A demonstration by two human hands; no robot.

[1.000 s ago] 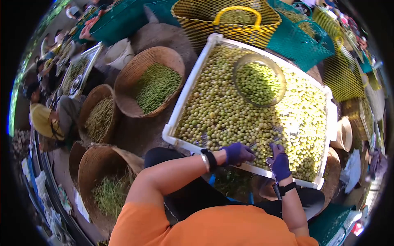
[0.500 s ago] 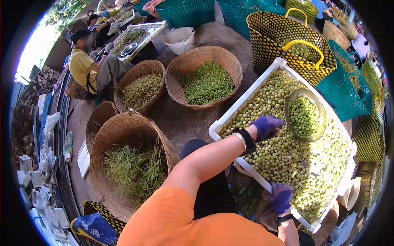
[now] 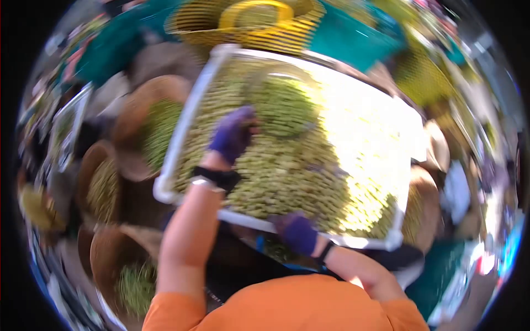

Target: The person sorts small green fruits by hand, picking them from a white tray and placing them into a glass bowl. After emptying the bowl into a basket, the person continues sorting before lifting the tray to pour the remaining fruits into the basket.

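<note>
Fruit (image 3: pixel 287 176), small, round and yellow-green, is filling a white tray (image 3: pixel 185 127) edge to edge. The whole view is smearing with motion, so single pieces are not showing clearly. Strong sun is washing out the tray's right half.

Left hand (image 3: pixel 232 135), in a purple glove, is lying on the fruit in the tray's left half, just beside a round bowl (image 3: pixel 281 105) that is sitting on the heap towards the far side. Its fingers are curling downward into the fruit. I cannot tell whether they are clenching any pieces or only touching them; the blur is hiding it. A black wristband (image 3: pixel 218 177) is circling that wrist, right over the tray's near-left corner.

Right hand (image 3: pixel 298 233), also gloved in purple, is sitting against the tray's near rim, partly covering it. It is looking bunched, but I cannot tell whether it is grasping the rim or merely pressing on it.

Outward from the tray:
- A woven basket (image 3: pixel 152 129) of green fruit is standing just left of it.
- A second basket (image 3: pixel 102 182) is standing further left.
- A third basket (image 3: pixel 130 281), holding green stalks, is standing near-left.
- A yellow mesh basket (image 3: pixel 248 19) is sitting beyond the far rim.
- A teal one (image 3: pixel 353 38) is showing to that basket's right.
- An orange shirt (image 3: pixel 287 306) is filling the view below the near rim.
</note>
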